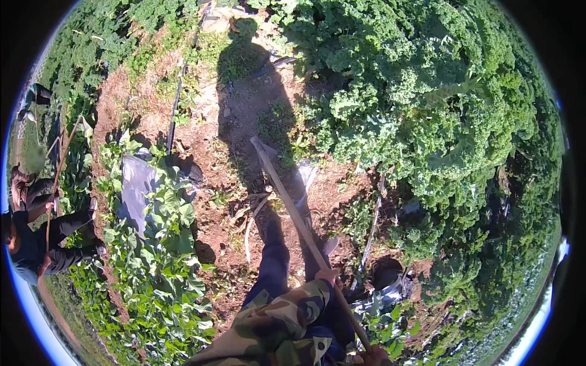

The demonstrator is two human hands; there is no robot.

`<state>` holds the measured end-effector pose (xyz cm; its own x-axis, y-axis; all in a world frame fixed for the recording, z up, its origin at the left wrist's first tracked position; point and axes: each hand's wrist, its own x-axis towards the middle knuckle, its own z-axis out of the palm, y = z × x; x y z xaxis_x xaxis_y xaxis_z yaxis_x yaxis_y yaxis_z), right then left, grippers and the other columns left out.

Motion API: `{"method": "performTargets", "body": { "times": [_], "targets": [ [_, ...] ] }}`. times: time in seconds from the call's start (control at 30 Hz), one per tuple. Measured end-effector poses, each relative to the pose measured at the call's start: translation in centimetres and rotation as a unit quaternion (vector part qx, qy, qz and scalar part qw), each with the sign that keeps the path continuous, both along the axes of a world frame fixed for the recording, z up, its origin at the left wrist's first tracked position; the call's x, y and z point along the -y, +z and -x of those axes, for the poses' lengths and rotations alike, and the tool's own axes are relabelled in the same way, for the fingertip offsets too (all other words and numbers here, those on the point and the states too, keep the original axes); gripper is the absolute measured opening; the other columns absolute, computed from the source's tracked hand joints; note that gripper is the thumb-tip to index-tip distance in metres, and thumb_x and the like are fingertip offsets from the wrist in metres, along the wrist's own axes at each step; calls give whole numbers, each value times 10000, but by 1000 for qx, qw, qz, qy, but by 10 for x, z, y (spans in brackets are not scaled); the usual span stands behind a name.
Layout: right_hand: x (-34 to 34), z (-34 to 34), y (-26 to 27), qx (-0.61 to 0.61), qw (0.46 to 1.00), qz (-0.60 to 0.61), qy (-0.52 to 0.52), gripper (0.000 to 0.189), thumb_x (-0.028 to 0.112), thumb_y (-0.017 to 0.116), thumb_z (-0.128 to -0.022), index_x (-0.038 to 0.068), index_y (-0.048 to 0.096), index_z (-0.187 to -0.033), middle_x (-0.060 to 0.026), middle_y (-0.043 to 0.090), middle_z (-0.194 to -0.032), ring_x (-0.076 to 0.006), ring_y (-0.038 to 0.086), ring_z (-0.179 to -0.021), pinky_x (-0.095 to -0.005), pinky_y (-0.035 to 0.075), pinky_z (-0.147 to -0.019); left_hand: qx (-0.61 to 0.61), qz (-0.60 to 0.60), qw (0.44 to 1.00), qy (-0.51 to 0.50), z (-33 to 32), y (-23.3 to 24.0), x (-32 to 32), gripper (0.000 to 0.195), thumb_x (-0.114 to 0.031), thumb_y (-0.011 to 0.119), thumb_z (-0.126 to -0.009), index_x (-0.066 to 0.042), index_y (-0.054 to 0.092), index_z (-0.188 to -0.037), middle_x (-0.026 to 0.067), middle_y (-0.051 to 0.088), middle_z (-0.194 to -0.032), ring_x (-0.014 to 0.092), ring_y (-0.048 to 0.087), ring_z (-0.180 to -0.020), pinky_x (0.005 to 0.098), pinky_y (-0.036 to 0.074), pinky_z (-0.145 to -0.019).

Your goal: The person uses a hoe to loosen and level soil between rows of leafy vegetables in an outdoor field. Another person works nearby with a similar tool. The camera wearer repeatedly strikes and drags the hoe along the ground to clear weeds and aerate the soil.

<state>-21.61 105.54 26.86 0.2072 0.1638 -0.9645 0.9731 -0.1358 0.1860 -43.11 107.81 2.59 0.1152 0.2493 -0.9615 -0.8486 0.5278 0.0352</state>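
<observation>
My left hand (327,276), at the end of a camouflage sleeve, grips the long wooden handle of a hoe (293,210). Lower down, near the bottom rim, my right hand (375,356) is closed round the same handle. The handle slants up and left from my hands to its far end in my shadow, where the blade is hard to make out. Below that end lie dry stalks (252,224) on reddish soil (229,169), in front of my legs.
Curly kale (412,105) grows thickly on the right, and broad-leaved plants (169,238) on the left around plastic sheeting (136,187). A dark drip line (176,105) runs up the soil. Two co-workers with long-handled tools stand at far left; another person is farther up.
</observation>
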Motion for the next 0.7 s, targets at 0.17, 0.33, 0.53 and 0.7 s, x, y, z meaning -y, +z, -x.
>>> {"method": "performTargets", "body": {
  "times": [0.17, 0.33, 0.53, 0.7],
  "targets": [
    [-19, 46, -41, -56, 997, -52, -9, 394, 381, 562, -756, 41, 507, -947, -207, 587, -856, -368, 559, -841, -430, 446, -709, -106, 10, 994, -2, 48, -7, -51, 191, -140, 592, -773, -41, 452, -690, 47, 427, -503, 176, 451, -397, 323, 402, -350],
    [-35, 83, -122, -134, 980, -133, -55, 371, 356, 582, -746, 29, 505, -906, -198, 592, -823, -370, 560, -829, -435, 435, -703, -213, -59, 975, 25, 99, -35, -108, 207, -125, 570, -778, -58, 429, -642, 39, 425, -493, 149, 428, -356, 274, 357, -308],
    [12, 22, -126, -96, 986, -99, -91, 380, 351, 637, -680, 38, 551, -878, -175, 596, -794, -342, 573, -803, -427, 442, -695, -274, -106, 947, -131, 9, -84, -70, 173, -180, 570, -775, -70, 454, -709, 42, 434, -461, 162, 455, -340, 316, 362, -309],
    [41, -37, -59, -36, 983, -30, -178, 369, 357, 631, -671, 42, 572, -854, -175, 599, -826, -332, 576, -823, -416, 452, -707, -227, 1, 957, -180, -74, -65, -22, 217, -161, 617, -740, -59, 427, -719, 68, 432, -456, 205, 466, -326, 346, 396, -300]
  ]
}}
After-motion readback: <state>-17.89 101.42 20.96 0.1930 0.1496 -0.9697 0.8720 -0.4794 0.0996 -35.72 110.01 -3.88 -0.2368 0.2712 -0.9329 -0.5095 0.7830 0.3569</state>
